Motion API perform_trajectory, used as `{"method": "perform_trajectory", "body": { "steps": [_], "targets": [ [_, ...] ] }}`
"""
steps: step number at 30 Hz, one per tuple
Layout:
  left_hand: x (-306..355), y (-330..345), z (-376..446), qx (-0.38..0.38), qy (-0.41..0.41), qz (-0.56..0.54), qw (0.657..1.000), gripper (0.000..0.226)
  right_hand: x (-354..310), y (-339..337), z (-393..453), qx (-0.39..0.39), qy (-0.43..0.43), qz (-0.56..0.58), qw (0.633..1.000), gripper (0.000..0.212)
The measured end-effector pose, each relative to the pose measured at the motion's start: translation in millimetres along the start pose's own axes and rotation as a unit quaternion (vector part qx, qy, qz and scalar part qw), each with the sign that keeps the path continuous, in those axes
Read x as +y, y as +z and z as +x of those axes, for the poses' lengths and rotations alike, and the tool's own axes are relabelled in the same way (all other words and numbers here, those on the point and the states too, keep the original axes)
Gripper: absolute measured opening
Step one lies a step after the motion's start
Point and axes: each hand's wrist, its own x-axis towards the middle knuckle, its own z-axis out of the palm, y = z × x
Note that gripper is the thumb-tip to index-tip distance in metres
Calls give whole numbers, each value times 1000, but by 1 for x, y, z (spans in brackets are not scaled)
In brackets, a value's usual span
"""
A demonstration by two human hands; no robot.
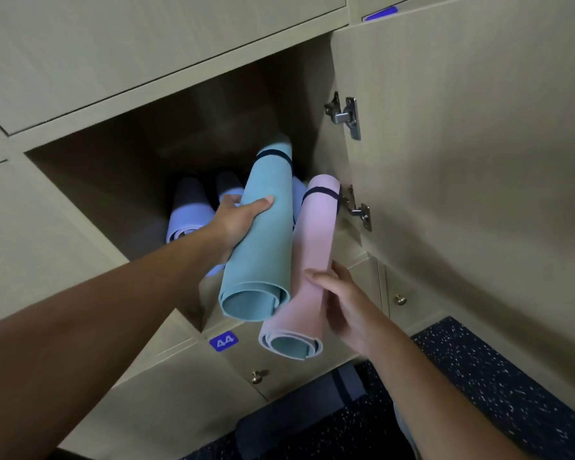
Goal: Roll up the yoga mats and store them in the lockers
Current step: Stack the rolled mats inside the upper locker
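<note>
The left hand (238,215) curls its fingers and thumb around a rolled teal foam yoga mat (263,240), its far end inside the open beige wooden locker (120,180). The right hand (344,302), fingers fairly straight, presses against a rolled pink foam yoga mat (314,257) just beside it, half in the locker. Rolled lavender mats (188,214) lie deeper inside, beside the open door (472,161).

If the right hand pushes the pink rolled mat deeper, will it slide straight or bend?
The pink mat probably slides mostly straight, since a dark band holds its far end rolled. Its loose near end may unroll. It overhangs the locker edge, so it could tip out if the right hand releases.
</note>
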Motion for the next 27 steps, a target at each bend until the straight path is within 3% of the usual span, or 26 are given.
{"method": "perform_trajectory", "body": {
  "steps": [4, 9, 12, 18, 22, 27],
  "targets": [
    [12, 2, 38, 25, 24, 23, 999, 85, -2, 9, -4, 22, -35, -89, 995, 54],
    [27, -2, 88, 59, 36, -14, 998, 89, -7, 7, -12, 33, -56, -142, 988, 55],
    [29, -2, 111, 57, 17, -42, 997, 101, -13, -3, -10, 60, -52, -132, 988, 59],
    [23, 18, 124, 0, -4, -73, 997, 108, -38, -18, -12, 89, -61, -124, 986, 42],
    [12, 37, 87, -11, 185, 63, 981, 61, -45, -22, -12, 92, -62, -134, 985, 44],
    [-14, 31, 32, -125, 279, 230, 924, 70, -41, -18, -15, 98, -60, -140, 983, 45]
  ]
}}
